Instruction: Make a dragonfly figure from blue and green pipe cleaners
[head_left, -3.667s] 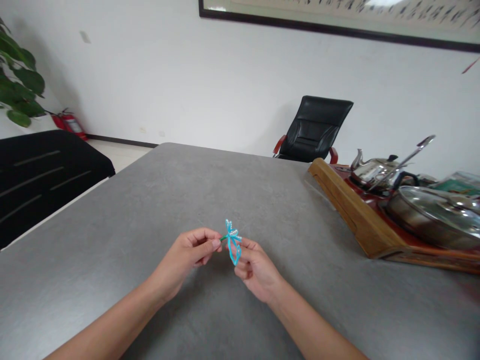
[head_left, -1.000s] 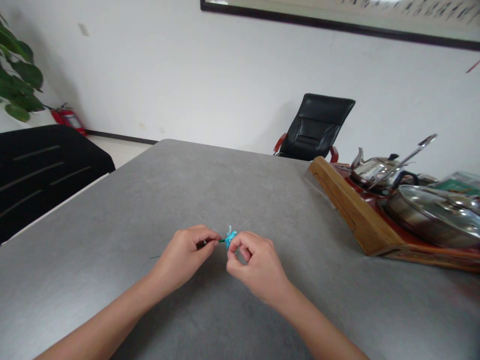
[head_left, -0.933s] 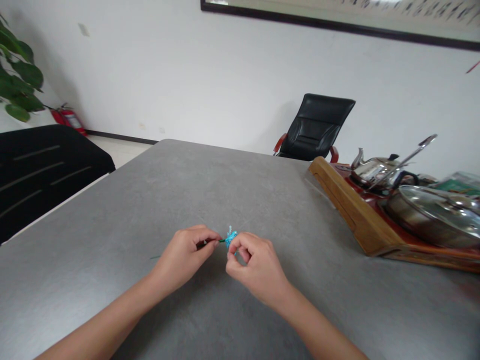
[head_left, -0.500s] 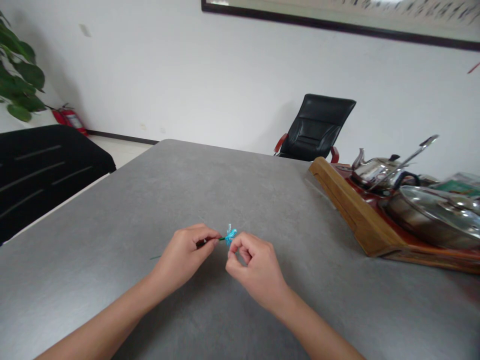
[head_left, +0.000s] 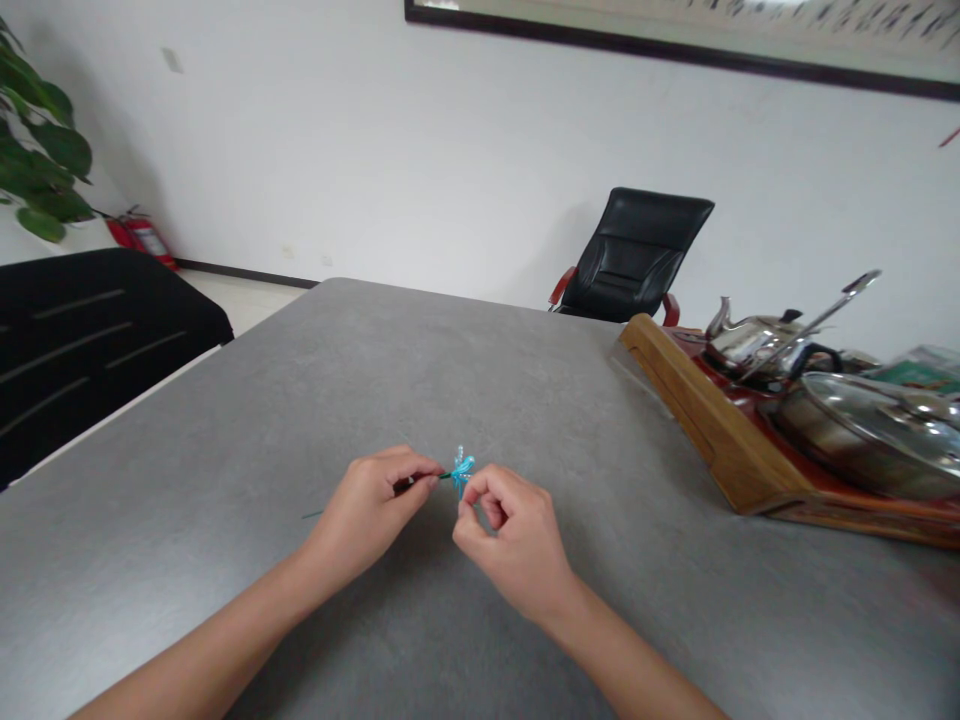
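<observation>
Looking from the left, a leafy green plant (head_left: pixel 39 105) stands by the white wall, with a red fire extinguisher (head_left: pixel 142 238) near it. A long black seat (head_left: pixel 90 345) sits by the near side of a big grey table (head_left: pixel 225 420).

Over the table, the left hand (head_left: pixel 364 512) has its fingers and thumb pressed shut on a thin green wire (head_left: pixel 444 477). The tip of the wire pokes out past the hand on the left. That firm pinch seems to keep the wire steady. At the wire's right end is a small blue twisty shape (head_left: pixel 463 470), held up in the small gap between the two hands.

The right hand (head_left: pixel 514 545) has its fingers curled in and is half closed, with its fingertips (head_left: pixel 466 508) just below the blue shape. You cannot tell if they have hold of it.

Farther right, well apart from the hands, are a black office chair (head_left: pixel 634 265) and a wooden tray (head_left: pixel 697 410). On the tray sit a shiny kettle (head_left: pixel 742 340) and a steel pot with a glass lid (head_left: pixel 870 430). They do not block the hands.
</observation>
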